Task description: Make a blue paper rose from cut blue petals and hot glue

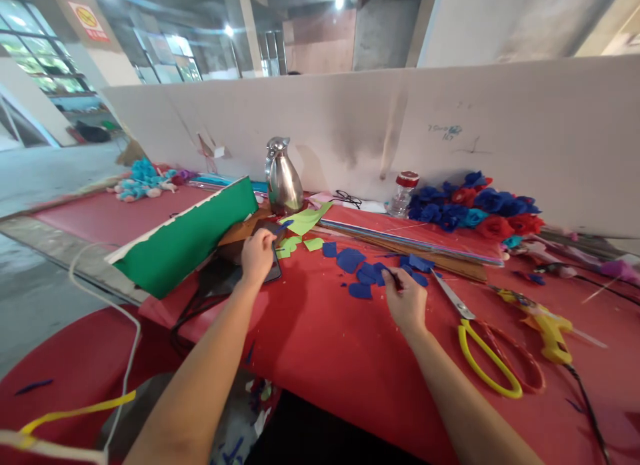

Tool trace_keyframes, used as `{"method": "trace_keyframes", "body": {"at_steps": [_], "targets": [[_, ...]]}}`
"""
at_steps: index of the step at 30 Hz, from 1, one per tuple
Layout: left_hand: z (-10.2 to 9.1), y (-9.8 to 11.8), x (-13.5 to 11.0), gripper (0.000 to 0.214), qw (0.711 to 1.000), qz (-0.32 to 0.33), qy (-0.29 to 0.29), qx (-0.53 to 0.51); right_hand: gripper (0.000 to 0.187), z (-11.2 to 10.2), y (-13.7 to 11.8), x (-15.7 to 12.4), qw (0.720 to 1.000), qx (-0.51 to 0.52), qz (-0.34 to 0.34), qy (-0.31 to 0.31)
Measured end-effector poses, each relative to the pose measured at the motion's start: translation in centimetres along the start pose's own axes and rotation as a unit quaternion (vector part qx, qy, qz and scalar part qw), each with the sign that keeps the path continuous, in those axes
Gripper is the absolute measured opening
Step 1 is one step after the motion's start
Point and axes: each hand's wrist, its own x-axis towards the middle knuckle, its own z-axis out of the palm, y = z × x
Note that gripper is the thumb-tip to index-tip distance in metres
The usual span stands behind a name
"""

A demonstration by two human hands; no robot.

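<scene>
My left hand (pixel 257 257) is closed in a pinch, with a small blue paper scrap (pixel 285 225) at its fingertips. It is above the edge of a phone-like dark slab (pixel 274 270), near light green paper pieces (pixel 288 246). My right hand (pixel 407 301) is closed too, its fingers on a small dark blue piece (pixel 395 277) that is partly hidden. Several cut blue paper pieces (pixel 350 259) lie on the red tabletop (pixel 320 338) just left of that hand. Scissors (pixel 487 358) with one yellow and one red handle rest to its right.
At the right lies a yellow glue gun (pixel 553 331) with a cord. Paper flowers (pixel 475 205), a lidded jar (pixel 403 195), stacked sheets (pixel 415 235) and a steel jug (pixel 283 178) line the back. A green board (pixel 190 241) stands left; a white partition (pixel 350 118) rises behind.
</scene>
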Motion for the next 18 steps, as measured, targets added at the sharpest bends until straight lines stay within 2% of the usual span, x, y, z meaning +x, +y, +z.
{"method": "trace_keyframes", "body": {"at_steps": [2, 5, 12, 18], "targets": [[-0.7, -2.4, 0.4, 0.018, 1.0, -0.01, 0.001, 0.01, 0.032, 0.3, -0.1, 0.0, 1.0, 0.004, -0.009, -0.003], [-0.6, -4.2, 0.6, 0.017, 1.0, -0.012, -0.002, 0.025, 0.031, 0.6, -0.1, -0.1, 1.0, 0.006, -0.022, -0.009], [-0.2, -4.6, 0.3, 0.018, 0.997, 0.003, -0.029, 0.069, 0.031, 0.1, 0.0, -0.1, 1.0, 0.001, -0.019, -0.002], [-0.9, -4.7, 0.3, 0.021, 0.997, 0.011, -0.01, 0.08, 0.033, 0.2, -0.2, -0.1, 1.0, 0.003, -0.011, -0.008]]}}
